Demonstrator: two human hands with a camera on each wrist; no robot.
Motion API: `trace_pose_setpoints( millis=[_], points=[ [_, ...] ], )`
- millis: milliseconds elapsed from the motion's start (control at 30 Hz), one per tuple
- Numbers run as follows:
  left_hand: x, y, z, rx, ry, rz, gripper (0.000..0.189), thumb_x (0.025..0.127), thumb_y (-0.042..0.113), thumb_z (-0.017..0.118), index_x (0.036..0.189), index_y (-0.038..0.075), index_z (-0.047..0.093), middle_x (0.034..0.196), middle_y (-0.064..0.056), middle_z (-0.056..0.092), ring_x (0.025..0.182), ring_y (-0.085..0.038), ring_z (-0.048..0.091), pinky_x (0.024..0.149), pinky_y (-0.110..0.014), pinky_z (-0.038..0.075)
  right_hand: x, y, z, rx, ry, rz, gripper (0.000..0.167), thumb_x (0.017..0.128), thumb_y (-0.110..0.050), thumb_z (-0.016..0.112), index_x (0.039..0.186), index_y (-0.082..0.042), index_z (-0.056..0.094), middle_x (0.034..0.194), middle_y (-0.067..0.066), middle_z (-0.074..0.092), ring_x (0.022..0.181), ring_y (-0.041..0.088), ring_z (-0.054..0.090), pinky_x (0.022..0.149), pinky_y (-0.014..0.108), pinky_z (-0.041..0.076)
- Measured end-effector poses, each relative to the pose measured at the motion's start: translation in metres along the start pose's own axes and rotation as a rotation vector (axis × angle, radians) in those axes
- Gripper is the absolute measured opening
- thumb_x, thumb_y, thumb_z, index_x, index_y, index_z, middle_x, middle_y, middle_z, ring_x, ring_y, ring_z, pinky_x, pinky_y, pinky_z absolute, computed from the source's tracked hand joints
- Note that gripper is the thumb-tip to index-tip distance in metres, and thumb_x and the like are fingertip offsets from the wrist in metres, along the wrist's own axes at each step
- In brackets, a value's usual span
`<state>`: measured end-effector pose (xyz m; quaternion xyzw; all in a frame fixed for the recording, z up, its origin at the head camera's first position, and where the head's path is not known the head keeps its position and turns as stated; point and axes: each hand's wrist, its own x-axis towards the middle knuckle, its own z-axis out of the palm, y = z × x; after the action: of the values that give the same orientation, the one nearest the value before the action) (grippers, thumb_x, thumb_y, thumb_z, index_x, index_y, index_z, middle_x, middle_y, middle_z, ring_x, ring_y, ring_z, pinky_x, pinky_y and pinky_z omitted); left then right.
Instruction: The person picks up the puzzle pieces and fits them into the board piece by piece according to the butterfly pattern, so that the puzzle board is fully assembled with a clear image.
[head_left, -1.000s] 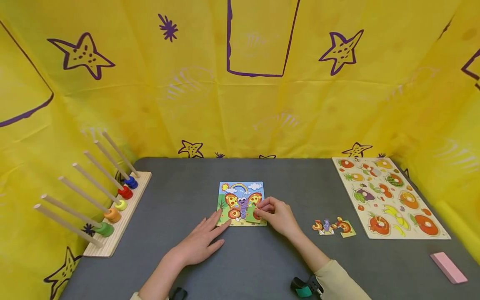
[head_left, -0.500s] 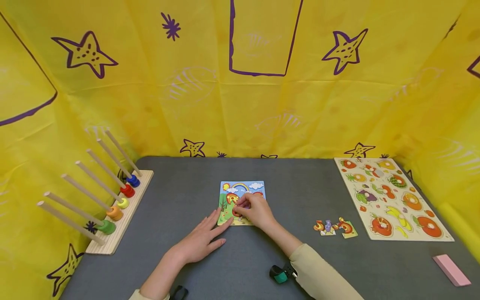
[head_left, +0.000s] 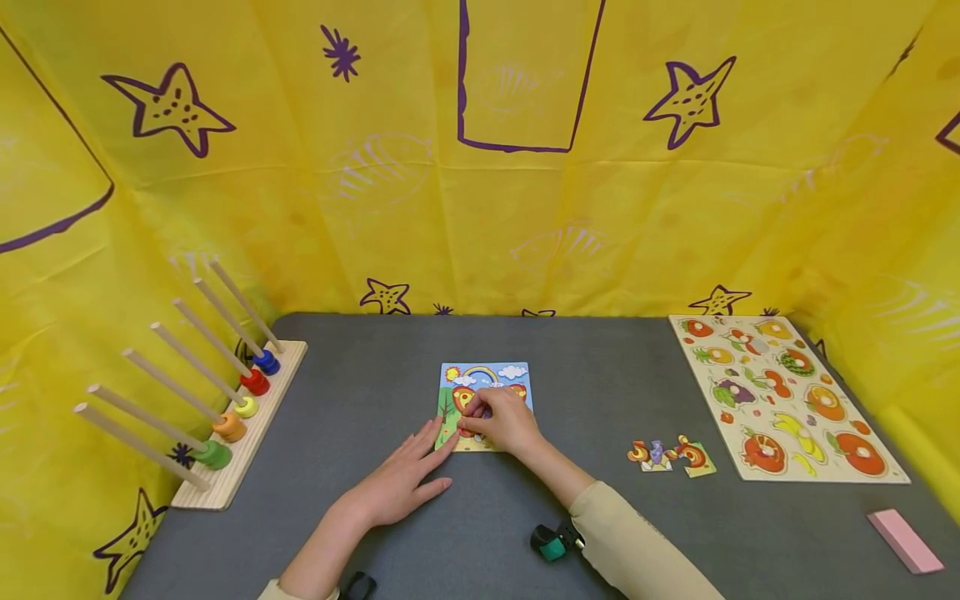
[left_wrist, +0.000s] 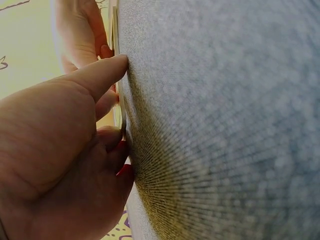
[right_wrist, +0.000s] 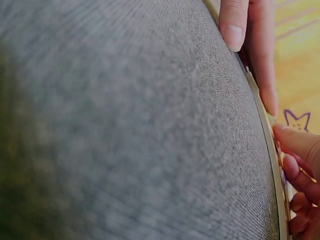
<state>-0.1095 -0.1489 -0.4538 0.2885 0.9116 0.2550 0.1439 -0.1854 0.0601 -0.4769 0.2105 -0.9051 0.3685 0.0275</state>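
Note:
A square butterfly puzzle board (head_left: pixel 483 372), with a rainbow and sun along its top, lies flat at the middle of the table. My left hand (head_left: pixel 401 483) has its fingers extended, the fingertips right at the board's lower-left edge. Over the board's lower-left part, my right hand (head_left: pixel 506 422) pinches a puzzle piece (head_left: pixel 467 432) between thumb and fingers, which mostly cover it. The right wrist view shows these fingers (right_wrist: pixel 295 142) bent close over the board's thin edge. Several loose butterfly pieces (head_left: pixel 669 455) lie to the right.
A wooden rack (head_left: pixel 227 475) with upright pegs and coloured rings stands at the left. At the right lie a fruit puzzle board (head_left: pixel 753 417) and a pink block (head_left: pixel 905 541). Yellow patterned cloth (head_left: pixel 390 217) hangs behind and along both sides.
My right hand has moved left across the board with the puzzle piece, from the lower-right part to the lower-left, then barely shifted. The left hand has stayed at the edge.

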Motion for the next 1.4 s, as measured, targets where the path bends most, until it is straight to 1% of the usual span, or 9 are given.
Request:
trace_pose_setpoints(
  millis=[100,300,467,600,800,933,1033,1200,1400],
  points=[
    [0.0,0.0,0.0,0.0,-0.003,-0.007,0.061,0.101,0.031,0.054,0.153,0.009,0.032,0.159,-0.022,0.013,0.146,-0.039,0.013,0.113,-0.058,0.017,0.0,0.001,0.0,-0.009,-0.007,0.009,0.017,0.079,-0.031,0.083,0.079,-0.02,0.07,0.071,-0.014,0.059,0.069,0.006,0.052,0.062,0.023,0.041],
    [0.001,-0.001,-0.001,0.003,0.015,0.018,0.06,0.1,0.031,0.056,0.152,0.007,0.035,0.158,-0.024,0.017,0.144,-0.041,0.016,0.111,-0.06,0.02,0.001,0.0,0.0,-0.007,-0.008,0.02,0.019,0.078,-0.03,0.083,0.079,-0.019,0.068,0.07,-0.013,0.057,0.069,0.006,0.051,0.06,0.023,0.04],
    [0.001,0.002,-0.002,0.06,0.039,0.028,0.059,0.099,0.031,0.058,0.149,0.006,0.039,0.158,-0.022,0.021,0.144,-0.04,0.021,0.109,-0.058,0.026,0.002,-0.003,0.0,-0.03,-0.002,0.048,0.021,0.076,-0.031,0.083,0.078,-0.019,0.066,0.067,-0.012,0.053,0.068,0.007,0.049,0.055,0.023,0.039],
    [0.003,0.005,-0.003,0.121,0.068,0.059,0.056,0.097,0.028,0.06,0.145,0.002,0.045,0.157,-0.018,0.027,0.143,-0.04,0.025,0.107,-0.057,0.03,0.004,-0.006,0.001,-0.084,0.001,0.086,0.022,0.077,-0.035,0.081,0.076,-0.021,0.064,0.064,-0.011,0.049,0.067,0.008,0.047,0.052,0.023,0.036],
    [0.007,0.009,-0.001,0.183,0.076,0.066,0.052,0.096,0.026,0.062,0.139,-0.002,0.05,0.153,-0.016,0.035,0.141,-0.037,0.029,0.109,-0.052,0.031,0.005,-0.012,0.0,-0.12,-0.018,0.106,0.022,0.082,-0.034,0.079,0.076,-0.02,0.063,0.06,-0.009,0.045,0.064,0.01,0.045,0.047,0.024,0.033],
    [0.009,0.011,-0.001,0.206,0.101,0.091,0.05,0.094,0.023,0.065,0.134,-0.004,0.053,0.149,-0.02,0.041,0.139,-0.036,0.035,0.11,-0.051,0.03,0.005,-0.01,-0.002,-0.089,-0.034,0.083,0.014,0.085,-0.026,0.076,0.081,-0.019,0.065,0.062,-0.009,0.047,0.061,0.009,0.044,0.048,0.023,0.033],
    [0.011,0.012,-0.001,0.227,0.137,0.115,0.047,0.092,0.022,0.067,0.13,-0.004,0.055,0.143,-0.021,0.046,0.134,-0.035,0.042,0.108,-0.051,0.034,0.003,-0.006,-0.003,-0.055,-0.037,0.051,0.009,0.087,-0.021,0.074,0.083,-0.017,0.067,0.063,-0.009,0.048,0.061,0.009,0.044,0.051,0.023,0.034],
    [0.015,0.011,0.0,0.253,0.184,0.126,0.045,0.09,0.02,0.07,0.128,-0.001,0.058,0.136,-0.018,0.052,0.126,-0.034,0.049,0.101,-0.049,0.042,0.001,0.0,-0.003,-0.02,-0.019,-0.007,0.007,0.086,-0.018,0.074,0.084,-0.016,0.067,0.065,-0.01,0.049,0.063,0.007,0.044,0.056,0.023,0.036],
    [0.021,0.012,0.002,0.298,0.214,0.13,0.035,0.09,0.02,0.069,0.119,0.002,0.062,0.126,-0.015,0.057,0.118,-0.032,0.052,0.097,-0.046,0.044,0.0,0.005,-0.006,0.053,-0.024,-0.051,0.008,0.086,-0.012,0.074,0.084,-0.011,0.066,0.067,-0.008,0.049,0.059,0.004,0.042,0.057,0.023,0.036]
  ],
)
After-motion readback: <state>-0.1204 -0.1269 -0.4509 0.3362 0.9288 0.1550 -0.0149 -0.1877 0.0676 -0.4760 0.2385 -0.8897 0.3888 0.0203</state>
